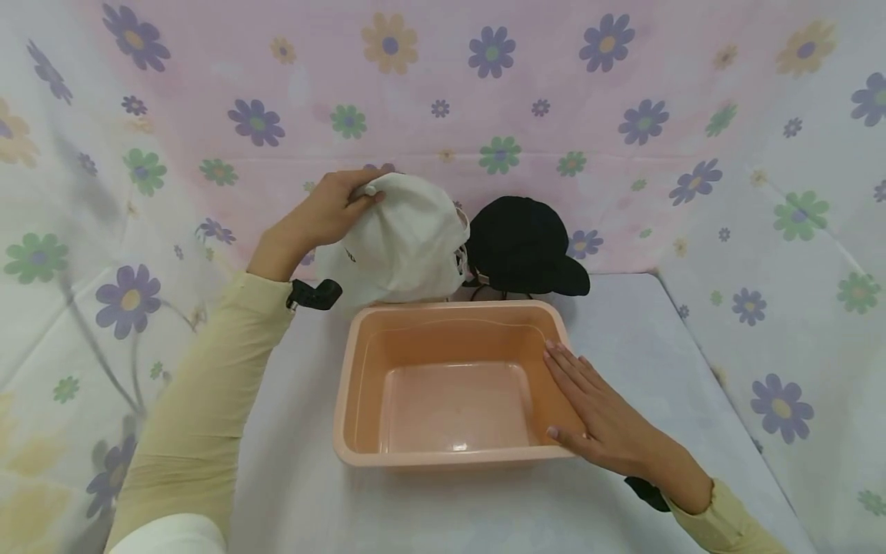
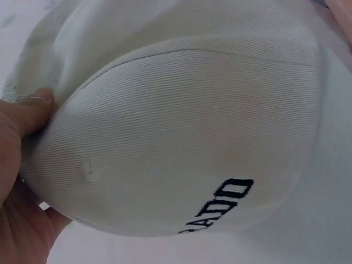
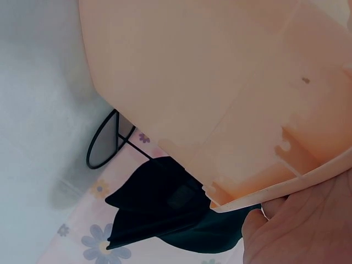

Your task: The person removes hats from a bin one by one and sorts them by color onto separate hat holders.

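A white cap (image 1: 408, 238) is pinched at its crown by my left hand (image 1: 335, 211), with the thumb on one side and the fingers behind. In the left wrist view the cap (image 2: 187, 126) shows dark embroidered letters, partly cut off. My right hand (image 1: 602, 419) rests with straight fingers over the right rim of a peach plastic basin (image 1: 450, 459). Nothing lies inside the basin. In the right wrist view that hand (image 3: 308, 225) lies against the rim, and the basin's outer wall (image 3: 181, 66) fills much of the picture.
A black cap (image 1: 522, 242) sits on a thin black wire stand (image 3: 102, 140) behind the basin, right beside the white cap. A white cloth covers the table (image 1: 623, 338). Flower-patterned cloth (image 1: 443, 77) hangs at the back and both sides.
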Available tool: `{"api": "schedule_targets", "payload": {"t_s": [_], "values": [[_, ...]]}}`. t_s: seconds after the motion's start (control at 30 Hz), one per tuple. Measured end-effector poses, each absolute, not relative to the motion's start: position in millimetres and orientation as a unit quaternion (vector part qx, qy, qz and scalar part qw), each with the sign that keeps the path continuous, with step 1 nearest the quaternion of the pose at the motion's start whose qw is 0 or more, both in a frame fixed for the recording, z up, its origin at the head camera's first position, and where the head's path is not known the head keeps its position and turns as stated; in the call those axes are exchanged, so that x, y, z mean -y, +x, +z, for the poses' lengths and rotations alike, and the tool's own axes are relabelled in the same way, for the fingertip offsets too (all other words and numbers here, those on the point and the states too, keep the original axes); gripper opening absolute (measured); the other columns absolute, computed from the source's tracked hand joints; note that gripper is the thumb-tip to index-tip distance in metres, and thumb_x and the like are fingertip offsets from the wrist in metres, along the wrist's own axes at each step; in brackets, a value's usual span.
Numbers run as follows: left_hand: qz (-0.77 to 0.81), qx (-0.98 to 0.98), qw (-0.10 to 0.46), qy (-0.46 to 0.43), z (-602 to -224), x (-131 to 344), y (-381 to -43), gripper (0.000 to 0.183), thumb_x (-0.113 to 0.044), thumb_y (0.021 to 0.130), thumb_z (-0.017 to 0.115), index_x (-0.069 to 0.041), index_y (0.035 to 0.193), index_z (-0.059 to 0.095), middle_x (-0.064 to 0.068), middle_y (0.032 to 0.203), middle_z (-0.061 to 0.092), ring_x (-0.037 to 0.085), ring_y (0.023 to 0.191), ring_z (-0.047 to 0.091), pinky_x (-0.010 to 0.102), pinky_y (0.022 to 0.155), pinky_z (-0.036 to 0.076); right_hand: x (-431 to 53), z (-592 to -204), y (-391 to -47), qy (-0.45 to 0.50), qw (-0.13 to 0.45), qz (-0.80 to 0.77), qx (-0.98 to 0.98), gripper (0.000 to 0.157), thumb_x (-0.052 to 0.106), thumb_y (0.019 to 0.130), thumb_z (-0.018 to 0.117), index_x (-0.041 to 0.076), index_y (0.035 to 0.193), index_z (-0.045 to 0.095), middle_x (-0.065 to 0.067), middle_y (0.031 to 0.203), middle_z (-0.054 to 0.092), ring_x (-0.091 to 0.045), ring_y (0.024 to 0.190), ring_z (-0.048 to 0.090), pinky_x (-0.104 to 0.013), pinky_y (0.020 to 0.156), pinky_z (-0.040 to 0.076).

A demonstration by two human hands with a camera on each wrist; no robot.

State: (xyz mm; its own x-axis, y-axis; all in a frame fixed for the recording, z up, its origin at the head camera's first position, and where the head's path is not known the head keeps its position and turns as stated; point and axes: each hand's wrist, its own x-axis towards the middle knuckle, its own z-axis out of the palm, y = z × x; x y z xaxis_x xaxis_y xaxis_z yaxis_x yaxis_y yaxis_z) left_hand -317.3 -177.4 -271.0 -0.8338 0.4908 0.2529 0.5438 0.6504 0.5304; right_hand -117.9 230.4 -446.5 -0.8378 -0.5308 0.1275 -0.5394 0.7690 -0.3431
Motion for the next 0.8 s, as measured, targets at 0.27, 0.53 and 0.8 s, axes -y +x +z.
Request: {"api": "schedule_targets", "payload": {"t_s": [0.27, 0.53, 0.8], "values": [[-0.324, 0.901, 0.038, -0.285, -301.8, 172.0, -338.1, 0.043, -0.011, 0.105, 0.056, -0.007, 0.148, 0.054, 0.019, 0.149, 0.053, 0.035, 0.142, 0.045, 0.052, 0.116, 0.036, -230.8, -447.2, -117.9, 0.286, 0.011, 0.188, 0.939, 0.092, 0.051, 0.096, 0.06, 0.011, 0.164, 0.014, -0.003, 0.172, 0.008, -0.021, 0.159, 0.005, -0.022, 0.121, -0.011], [-0.371, 0.892, 0.015, -0.26, -323.1, 167.0, -349.3, 0.047, -0.02, 0.104, 0.06, -0.012, 0.15, 0.053, 0.015, 0.153, 0.049, 0.033, 0.141, 0.045, 0.052, 0.114, 0.038, -231.3, -447.5, -118.2, 0.287, 0.014, 0.189, 0.939, 0.093, 0.051, 0.095, 0.062, 0.015, 0.165, 0.011, -0.003, 0.172, 0.008, -0.02, 0.159, 0.005, -0.021, 0.121, -0.012], [-0.33, 0.92, -0.012, -0.212, -343.4, 162.6, -356.9, 0.06, -0.039, 0.105, 0.057, -0.014, 0.157, 0.041, 0.014, 0.161, 0.039, 0.036, 0.15, 0.033, 0.054, 0.12, 0.03, -232.2, -447.0, -119.2, 0.295, 0.013, 0.19, 0.936, 0.091, 0.05, 0.097, 0.061, 0.013, 0.165, 0.013, -0.005, 0.172, 0.009, -0.019, 0.159, 0.004, -0.02, 0.121, -0.013]]}}
